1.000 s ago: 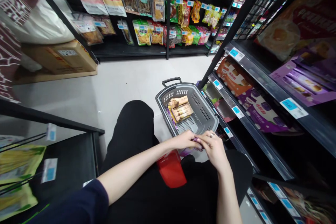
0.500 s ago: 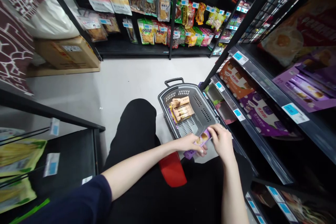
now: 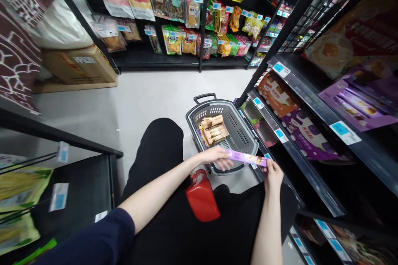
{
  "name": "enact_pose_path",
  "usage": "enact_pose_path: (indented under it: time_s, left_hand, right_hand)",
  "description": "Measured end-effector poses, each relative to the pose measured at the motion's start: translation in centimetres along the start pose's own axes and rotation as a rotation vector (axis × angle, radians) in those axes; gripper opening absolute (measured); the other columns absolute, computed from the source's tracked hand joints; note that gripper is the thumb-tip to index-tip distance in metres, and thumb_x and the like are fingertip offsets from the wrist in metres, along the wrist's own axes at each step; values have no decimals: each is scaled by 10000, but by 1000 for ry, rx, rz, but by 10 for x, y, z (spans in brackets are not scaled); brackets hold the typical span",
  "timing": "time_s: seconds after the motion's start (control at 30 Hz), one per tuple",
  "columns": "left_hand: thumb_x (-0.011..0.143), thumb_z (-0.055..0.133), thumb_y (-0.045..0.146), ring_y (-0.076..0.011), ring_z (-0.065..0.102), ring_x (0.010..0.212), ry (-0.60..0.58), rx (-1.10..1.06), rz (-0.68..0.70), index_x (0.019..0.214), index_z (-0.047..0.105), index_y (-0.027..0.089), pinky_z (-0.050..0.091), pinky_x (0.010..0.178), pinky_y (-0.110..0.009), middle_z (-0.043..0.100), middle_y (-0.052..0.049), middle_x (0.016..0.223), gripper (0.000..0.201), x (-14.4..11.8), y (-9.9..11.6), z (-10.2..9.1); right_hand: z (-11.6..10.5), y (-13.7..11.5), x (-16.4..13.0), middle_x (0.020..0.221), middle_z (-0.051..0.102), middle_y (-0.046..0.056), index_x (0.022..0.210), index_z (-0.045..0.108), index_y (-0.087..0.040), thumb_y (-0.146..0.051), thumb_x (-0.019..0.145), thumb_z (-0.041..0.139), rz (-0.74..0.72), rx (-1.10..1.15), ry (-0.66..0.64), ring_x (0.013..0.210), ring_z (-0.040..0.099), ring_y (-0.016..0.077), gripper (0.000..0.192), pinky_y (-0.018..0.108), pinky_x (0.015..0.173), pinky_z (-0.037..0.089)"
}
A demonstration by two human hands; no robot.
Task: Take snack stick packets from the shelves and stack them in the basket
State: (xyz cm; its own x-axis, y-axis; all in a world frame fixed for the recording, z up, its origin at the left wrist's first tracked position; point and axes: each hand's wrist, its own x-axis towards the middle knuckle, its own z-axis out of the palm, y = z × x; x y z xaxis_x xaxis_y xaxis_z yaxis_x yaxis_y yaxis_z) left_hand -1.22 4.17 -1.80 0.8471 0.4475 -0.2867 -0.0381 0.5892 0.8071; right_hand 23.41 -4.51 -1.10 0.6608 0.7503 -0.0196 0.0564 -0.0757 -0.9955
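A long, narrow purple snack packet (image 3: 245, 157) is stretched level between my two hands, above the near end of a grey shopping basket (image 3: 190, 121). My left hand (image 3: 217, 157) is closed on its left end, with the lower fingers a little spread. At the right end, my right hand (image 3: 273, 174) pinches the packet between thumb and fingers. Inside the basket, several tan snack packets (image 3: 215, 129) lie at the left side, with some purple and yellow wrapping under them. The basket stands on the floor, its black handle (image 3: 205, 97) at the far end.
A red object (image 3: 202, 196) is between my knees. Shelves on the right hold an open purple carton (image 3: 357, 103) of similar packets and boxed goods (image 3: 307, 134). Bagged snacks hang on the rack (image 3: 174, 64) ahead. Cardboard boxes (image 3: 79, 66) and another shelf (image 3: 83, 186) are on the left.
The purple packet has turned from a steep slant to nearly level and risen over the basket's near edge. My right hand has moved right and down; my left hand has shifted slightly left and up.
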Motion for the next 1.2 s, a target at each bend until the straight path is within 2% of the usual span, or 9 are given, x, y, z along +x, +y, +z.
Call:
enact_pose_path:
  time_s: [0.2, 0.33, 0.43, 0.6, 0.73, 0.87, 0.93, 1.07, 1.2]
  left_hand:
    - [625, 731, 225, -188, 666, 625, 485, -36, 160, 761, 680, 95, 541, 583, -277, 699, -78, 665, 195, 10, 4, -13]
    - [643, 709, 159, -167, 646, 544, 647, -42, 174, 735, 673, 86, 548, 587, -290, 671, -53, 569, 122, 9, 9, -20]
    - [686, 682, 171, -175, 665, 600, 614, -138, 186, 775, 664, 70, 555, 648, -291, 684, -82, 606, 136, 7, 11, -24]
    - [719, 660, 257, -203, 676, 710, 542, -247, 212, 747, 662, 39, 553, 732, -312, 700, -146, 744, 220, 5, 11, -28]
    - [585, 735, 113, -182, 669, 740, 552, -187, 244, 828, 676, 63, 546, 768, -291, 704, -102, 801, 254, 7, 7, -32]
    - [530, 730, 45, -152, 660, 674, 616, -195, 261, 939, 646, 102, 562, 677, -274, 689, -42, 742, 421, 10, 4, -34]
    - [525, 732, 51, -154, 659, 671, 624, -193, 268, 938, 640, 99, 561, 663, -274, 685, -41, 732, 426, 10, 3, -34]
    - [555, 746, 138, -170, 659, 692, 612, -119, 278, 853, 654, 87, 552, 674, -291, 695, -78, 765, 316, 11, 4, -33]
    - [580, 742, 222, -177, 653, 661, 576, 64, 283, 822, 675, 106, 535, 639, -291, 700, -66, 723, 277, 12, 2, -26]
  right_hand:
    - [12, 18, -5, 561, 599, -8, 750, 625, -132, -416, 563, 733, 167, 142, -79, 427, 511, 98, 358, 255, 479, 460]
    - [24, 23, -3, 555, 596, -15, 736, 630, -135, -411, 537, 747, 225, 158, -133, 401, 508, 96, 360, 258, 456, 469]
    - [29, 22, -4, 577, 611, -15, 748, 642, -143, -380, 524, 760, 247, 218, -125, 445, 546, 106, 347, 263, 496, 498]
    - [26, 16, -5, 790, 682, 77, 719, 665, -127, -430, 594, 707, 203, 305, -171, 758, 641, 197, 330, 373, 739, 526]
    - [24, 14, -6, 926, 676, 96, 756, 677, -139, -309, 527, 768, 200, 251, -190, 850, 633, 220, 299, 371, 781, 510]
    - [23, 13, -6, 1066, 639, 112, 984, 645, -165, -280, 528, 765, 180, 190, -271, 930, 615, 231, 485, 358, 776, 511]
    - [22, 15, -6, 1007, 661, 104, 1026, 627, -158, -292, 537, 760, 219, 157, -317, 886, 630, 220, 524, 352, 755, 517]
    - [27, 18, -10, 736, 692, 70, 913, 665, -123, -321, 548, 752, 263, -25, -474, 671, 645, 199, 425, 326, 638, 523]
    - [50, 13, -26, 671, 689, 78, 779, 687, -121, -329, 554, 746, 243, -145, -705, 626, 641, 200, 311, 309, 623, 505]
